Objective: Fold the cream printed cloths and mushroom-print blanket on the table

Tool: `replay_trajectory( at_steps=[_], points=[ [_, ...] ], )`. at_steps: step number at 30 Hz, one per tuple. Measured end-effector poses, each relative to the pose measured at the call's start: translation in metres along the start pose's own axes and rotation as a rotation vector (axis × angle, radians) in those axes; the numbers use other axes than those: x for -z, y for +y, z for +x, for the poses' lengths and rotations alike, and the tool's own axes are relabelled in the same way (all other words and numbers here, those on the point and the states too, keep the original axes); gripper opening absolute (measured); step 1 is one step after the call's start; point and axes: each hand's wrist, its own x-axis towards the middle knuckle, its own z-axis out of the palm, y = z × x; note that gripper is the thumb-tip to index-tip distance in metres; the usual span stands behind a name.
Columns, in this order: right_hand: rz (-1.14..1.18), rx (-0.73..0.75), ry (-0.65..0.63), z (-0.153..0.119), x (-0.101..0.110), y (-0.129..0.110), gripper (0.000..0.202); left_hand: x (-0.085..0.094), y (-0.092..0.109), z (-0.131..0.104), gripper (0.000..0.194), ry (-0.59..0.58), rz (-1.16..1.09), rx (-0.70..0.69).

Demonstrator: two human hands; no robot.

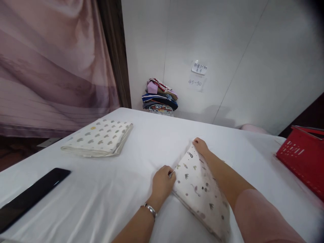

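A folded white cloth with small printed figures (pixel 199 189) lies on the white-covered table (pixel 101 189), right of centre. My left hand (pixel 163 182), with a silver bracelet at the wrist, pinches its left corner between thumb and fingers. At the far corner of the same cloth, my right hand (pixel 201 145) has its fingers closed on the edge. My right forearm runs along the cloth's right side. Another folded cloth, cream with grey mushroom-like shapes (pixel 101 136), lies flat at the back left of the table.
A black flat object (pixel 32 195) lies at the left front. The red basket (pixel 303 158) stands at the right edge. Beyond the table are a stack of folded fabrics (pixel 160 98), a wall with paper notes (pixel 198 76) and a pink curtain (pixel 55 60).
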Motion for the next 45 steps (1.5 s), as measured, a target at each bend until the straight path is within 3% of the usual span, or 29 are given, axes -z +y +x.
replay_trajectory(
  at_steps=[6,11,16,22,27,30,35,39,45],
  points=[
    [-0.112,-0.036,0.016,-0.009,0.006,-0.008,0.037,0.001,0.002,0.0,0.01,-0.01,0.012,0.008],
    [-0.23,0.049,0.053,-0.04,0.01,-0.009,0.05,0.002,0.003,0.0,0.011,-0.016,0.035,0.011],
    [-0.287,0.119,-0.051,-0.071,0.007,-0.017,0.056,0.002,0.004,0.0,0.011,-0.014,0.051,0.003],
    [-0.327,0.178,-0.147,-0.068,-0.003,-0.033,0.058,0.001,0.002,0.001,0.013,0.0,0.059,-0.021],
    [-0.305,0.133,-0.197,-0.065,0.001,-0.037,0.06,0.001,0.002,0.001,0.014,-0.005,0.067,-0.026],
    [-0.229,0.099,-0.227,-0.078,0.005,-0.046,0.058,0.002,0.002,0.002,0.015,-0.018,0.075,-0.029],
    [-0.15,0.264,-0.282,-0.118,-0.002,-0.069,0.064,0.002,0.002,0.004,0.014,-0.018,0.103,-0.036],
    [-0.137,0.301,-0.301,-0.129,0.0,-0.08,0.067,0.003,0.002,0.004,0.014,-0.025,0.095,-0.04],
    [-0.099,0.226,-0.272,-0.128,0.017,-0.068,0.065,0.005,0.003,0.004,0.016,-0.045,0.093,-0.036]
  ],
)
